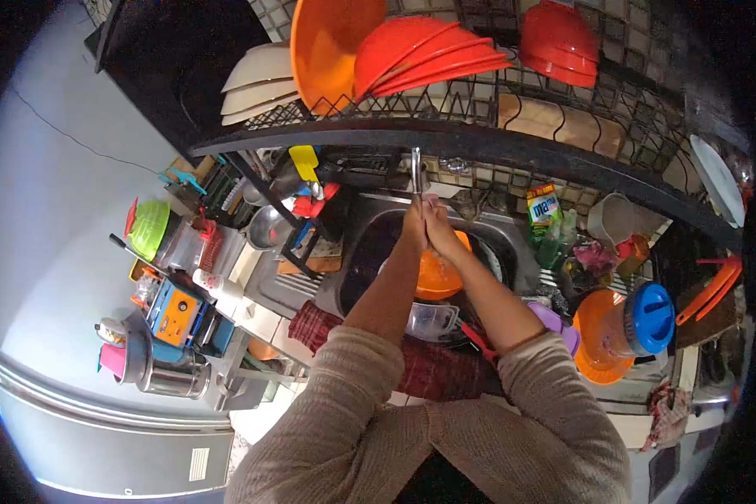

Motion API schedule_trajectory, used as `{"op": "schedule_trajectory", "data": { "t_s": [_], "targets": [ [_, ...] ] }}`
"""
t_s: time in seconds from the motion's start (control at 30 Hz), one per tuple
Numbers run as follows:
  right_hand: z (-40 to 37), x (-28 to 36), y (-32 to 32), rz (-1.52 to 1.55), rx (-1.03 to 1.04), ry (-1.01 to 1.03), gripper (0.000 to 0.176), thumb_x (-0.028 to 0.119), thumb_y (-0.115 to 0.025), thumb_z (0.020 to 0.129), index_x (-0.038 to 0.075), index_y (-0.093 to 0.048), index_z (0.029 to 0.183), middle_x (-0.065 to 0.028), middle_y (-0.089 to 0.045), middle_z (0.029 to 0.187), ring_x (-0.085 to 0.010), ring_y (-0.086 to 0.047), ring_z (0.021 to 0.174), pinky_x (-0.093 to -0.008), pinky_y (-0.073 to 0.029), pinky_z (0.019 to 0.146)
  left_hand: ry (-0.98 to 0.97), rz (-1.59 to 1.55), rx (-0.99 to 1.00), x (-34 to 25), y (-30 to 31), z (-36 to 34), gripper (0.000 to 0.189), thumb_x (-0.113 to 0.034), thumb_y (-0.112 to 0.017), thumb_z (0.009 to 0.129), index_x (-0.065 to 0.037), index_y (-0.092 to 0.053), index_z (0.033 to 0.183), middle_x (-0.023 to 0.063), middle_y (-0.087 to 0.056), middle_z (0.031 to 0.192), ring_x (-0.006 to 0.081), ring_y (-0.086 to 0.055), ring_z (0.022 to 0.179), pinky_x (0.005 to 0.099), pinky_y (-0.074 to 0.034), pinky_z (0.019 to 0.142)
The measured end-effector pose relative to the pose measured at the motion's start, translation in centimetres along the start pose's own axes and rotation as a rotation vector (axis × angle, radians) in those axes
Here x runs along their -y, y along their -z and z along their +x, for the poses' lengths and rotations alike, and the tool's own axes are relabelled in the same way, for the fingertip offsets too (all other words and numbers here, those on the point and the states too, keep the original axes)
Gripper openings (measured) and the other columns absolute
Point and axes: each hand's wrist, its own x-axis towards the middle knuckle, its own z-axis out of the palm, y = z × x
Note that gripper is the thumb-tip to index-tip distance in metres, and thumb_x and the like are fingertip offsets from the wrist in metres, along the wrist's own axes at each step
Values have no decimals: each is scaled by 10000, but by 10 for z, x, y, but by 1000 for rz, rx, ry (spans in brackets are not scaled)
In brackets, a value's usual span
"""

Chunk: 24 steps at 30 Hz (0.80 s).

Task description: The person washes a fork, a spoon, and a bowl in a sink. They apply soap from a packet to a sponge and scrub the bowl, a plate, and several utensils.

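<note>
My left hand (pixel 413 228) and my right hand (pixel 442 233) are pressed together just below the silver faucet (pixel 417 168). Their fingers are closed against each other, and whatever may lie between them is hidden. Under my hands, an orange bowl (pixel 439 277) sits in the steel sink (pixel 519 256). Nearer to me, a clear plastic container (pixel 431 322) lies in the sink, partly covered by my forearms. A red handle (pixel 477 340) pokes out close to my right forearm.
Overhead, a black rack (pixel 470 139) carries red bowls (pixel 424 55) and an orange basin (pixel 332 50). To the right stand a green and yellow packet (pixel 543 206), an orange basin (pixel 596 340) and a blue-lidded jug (pixel 649 319). Dark red cloth (pixel 441 370) lines the front edge.
</note>
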Motion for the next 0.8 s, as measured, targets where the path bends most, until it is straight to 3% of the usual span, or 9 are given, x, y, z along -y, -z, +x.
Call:
{"op": "schedule_trajectory", "data": {
  "t_s": [0.07, 0.13, 0.2, 0.27, 0.4, 0.47, 0.5, 0.57, 0.8],
  "targets": [
    [-1, -1, 6, 98, 145, -284, 544, 569, -389, 861, 43, -527, 877, -115, -499, 591, -268, -466, 405, -406, -380, 400, 101, -129, 143, 0, 0, -19, 386, -410, -381, 937, -81, -561, 845, 41, -546, 707, 173, -484, 540, 345, -432, 511],
    [-2, 8, 16, 245, 476, -613, 480, 557, -442, 827, 85, -528, 816, -62, -501, 607, -190, -382, 333, -377, -303, 315, 98, -90, -253, -60, -52, -70, 424, -440, -381, 928, -68, -556, 1032, 73, -583, 864, 197, -534, 728, 351, -433, 680],
    [-15, 14, 5, 358, 400, -501, 415, 457, -467, 837, 50, -539, 804, -69, -507, 614, -213, -459, 412, -384, -386, 398, 86, -74, -448, -66, -62, -84, 475, -455, -381, 923, -62, -553, 1126, 88, -601, 942, 210, -560, 822, 354, -433, 765],
    [-10, -26, -15, 306, 40, -80, 367, 378, -475, 848, 20, -553, 849, -89, -553, 642, -242, -552, 552, -378, -451, 528, -273, 185, -599, -34, -55, -75, 348, -355, -395, 936, -54, -567, 907, 60, -556, 750, 180, -545, 666, 322, -454, 597],
    [-10, -43, -14, -79, -43, -68, 370, 342, -489, 859, -7, -554, 963, -162, -601, 771, -298, -593, 754, -371, -464, 684, -296, 59, -375, -41, -58, -83, 419, -401, -375, 932, -38, -562, 1024, 77, -585, 902, 219, -561, 774, 345, -452, 701],
    [8, -89, -21, -423, -109, 577, 399, 336, -525, 862, 2, -533, 1079, -219, -588, 947, -340, -571, 886, -358, -451, 760, -303, -18, -223, -43, -61, -87, 482, -432, -361, 930, -27, -558, 1102, 89, -605, 1003, 245, -572, 846, 360, -451, 771],
    [-2, -71, -18, -425, -109, 575, 399, 336, -525, 862, 2, -533, 1079, -219, -588, 947, -340, -571, 886, -358, -451, 760, -302, -21, -223, -37, -61, -88, 482, -432, -361, 930, -27, -558, 1102, 89, -605, 1003, 245, -572, 846, 360, -451, 771],
    [-31, 0, -12, 112, -297, 85, 449, 348, -537, 867, 17, -502, 1169, -219, -540, 1083, -353, -511, 1028, -371, -411, 857, -283, -25, -248, -33, -64, -69, 464, -424, -375, 925, -27, -560, 1077, 89, -603, 972, 236, -566, 814, 352, -446, 742],
    [-135, 90, 21, -63, 224, 591, 596, 441, -566, 837, 94, -417, 1298, -154, -325, 1373, -367, -216, 1322, -499, -216, 1044, -238, -35, -318, -8, -7, -107, 408, -399, -422, 911, -27, -570, 989, 87, -596, 865, 203, -545, 701, 326, -431, 639]
  ]
}}
